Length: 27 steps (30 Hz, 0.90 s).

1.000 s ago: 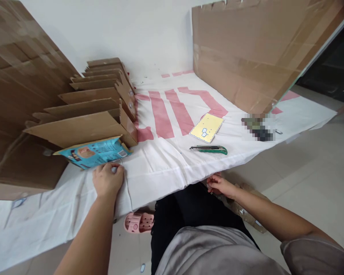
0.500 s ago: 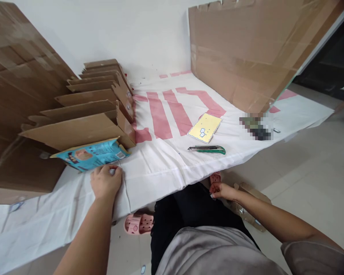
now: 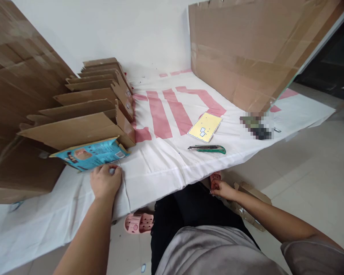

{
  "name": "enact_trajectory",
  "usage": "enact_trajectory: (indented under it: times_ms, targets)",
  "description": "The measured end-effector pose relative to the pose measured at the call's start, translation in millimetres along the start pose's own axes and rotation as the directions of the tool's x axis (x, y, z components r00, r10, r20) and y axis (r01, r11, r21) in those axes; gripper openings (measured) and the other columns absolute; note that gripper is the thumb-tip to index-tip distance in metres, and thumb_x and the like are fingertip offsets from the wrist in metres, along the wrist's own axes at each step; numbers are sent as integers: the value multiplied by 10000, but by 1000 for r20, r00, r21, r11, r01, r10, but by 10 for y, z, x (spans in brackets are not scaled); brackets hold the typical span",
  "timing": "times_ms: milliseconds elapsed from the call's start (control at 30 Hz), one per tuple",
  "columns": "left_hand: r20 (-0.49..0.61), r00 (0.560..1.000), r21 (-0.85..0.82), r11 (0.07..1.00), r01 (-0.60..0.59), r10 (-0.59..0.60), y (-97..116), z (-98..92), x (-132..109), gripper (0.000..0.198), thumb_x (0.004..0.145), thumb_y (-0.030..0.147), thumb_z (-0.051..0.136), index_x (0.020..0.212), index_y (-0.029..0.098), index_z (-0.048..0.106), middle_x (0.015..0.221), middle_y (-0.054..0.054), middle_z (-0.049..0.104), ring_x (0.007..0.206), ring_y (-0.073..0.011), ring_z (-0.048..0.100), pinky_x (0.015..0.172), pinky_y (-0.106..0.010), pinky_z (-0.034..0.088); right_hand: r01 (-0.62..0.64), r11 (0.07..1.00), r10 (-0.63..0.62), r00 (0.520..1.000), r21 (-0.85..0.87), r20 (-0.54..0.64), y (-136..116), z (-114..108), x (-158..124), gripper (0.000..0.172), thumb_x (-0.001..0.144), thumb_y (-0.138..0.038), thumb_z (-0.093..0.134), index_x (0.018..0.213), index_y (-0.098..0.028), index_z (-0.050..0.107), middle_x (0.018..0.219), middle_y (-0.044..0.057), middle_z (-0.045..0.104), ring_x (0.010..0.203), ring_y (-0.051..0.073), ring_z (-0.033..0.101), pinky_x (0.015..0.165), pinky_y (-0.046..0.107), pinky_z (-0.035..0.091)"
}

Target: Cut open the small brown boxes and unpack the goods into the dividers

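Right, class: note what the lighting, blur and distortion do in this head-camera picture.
Head view: soft, even light, faint shadow by the left hand; cardboard sheets at the left edge stretched and blurred; a pixelated patch masks something on the white cloth; green knife sharp.

A makeshift home packing corner: folded cardboard boxes (image 3: 86, 103) stacked on a counter (image 3: 166, 168) draped in white cloth, a utility knife (image 3: 208, 148), tiled floor (image 3: 304, 172), pink slippers (image 3: 139, 222) underneath.

An object (image 3: 256, 127) at the right edge of the worktop (image 3: 160, 164) was blurred beyond telling; the left hand (image 3: 104, 182) hid whatever its fingers covered.
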<state>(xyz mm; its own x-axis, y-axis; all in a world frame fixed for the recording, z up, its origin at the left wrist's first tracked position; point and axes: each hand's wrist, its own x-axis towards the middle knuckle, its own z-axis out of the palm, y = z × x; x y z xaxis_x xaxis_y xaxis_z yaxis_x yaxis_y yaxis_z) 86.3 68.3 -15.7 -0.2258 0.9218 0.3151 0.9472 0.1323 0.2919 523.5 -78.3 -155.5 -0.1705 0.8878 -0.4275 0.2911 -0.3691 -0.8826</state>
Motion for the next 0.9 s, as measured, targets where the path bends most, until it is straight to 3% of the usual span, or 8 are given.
enact_trajectory:
  times_ms: [133, 300, 567, 900]
  targets:
    - [4, 1000, -8, 1000, 1, -1, 7, -5, -1, 262, 751, 364, 478, 806, 183, 659, 893, -138, 625, 1045, -345, 569, 975, -481, 440, 15, 1000, -15, 1000, -2, -16, 11, 33, -2, 208, 675, -221, 668, 742, -211, 471, 630, -51, 573, 579, 129, 584, 569, 247, 440]
    - [5, 1000, -10, 1000, 21, -21, 8, -10, 3, 255, 752, 357, 486, 810, 182, 663, 908, -138, 625, 1053, -348, 566, 977, -495, 433, 27, 998, -26, 1000, -48, 6, 64, 42, -1, 158, 636, -209, 705, 740, -183, 590, 641, -28, 598, 598, 126, 558, 576, 240, 421]
    - [24, 999, -6, 999, 49, -48, 34, -18, 8, 265, 759, 359, 483, 819, 174, 662, 948, -154, 631, 1082, -353, 555, 999, -483, 420, 24, 995, -20, 999, -98, 45, 103, -24, -31, 251, 645, -258, 735, 873, -156, 711, 687, 1, 643, 637, 143, 569, 619, 260, 436]
    - [18, 999, -17, 999, 46, -46, 33, -29, 5, 263, 754, 381, 481, 801, 191, 656, 916, -142, 622, 1037, -339, 567, 969, -486, 438, -4, 1000, 5, 995, -8, 95, 82, -99, -61, 280, 617, -248, 736, 874, -172, 657, 689, -13, 635, 608, 126, 566, 558, 235, 422]
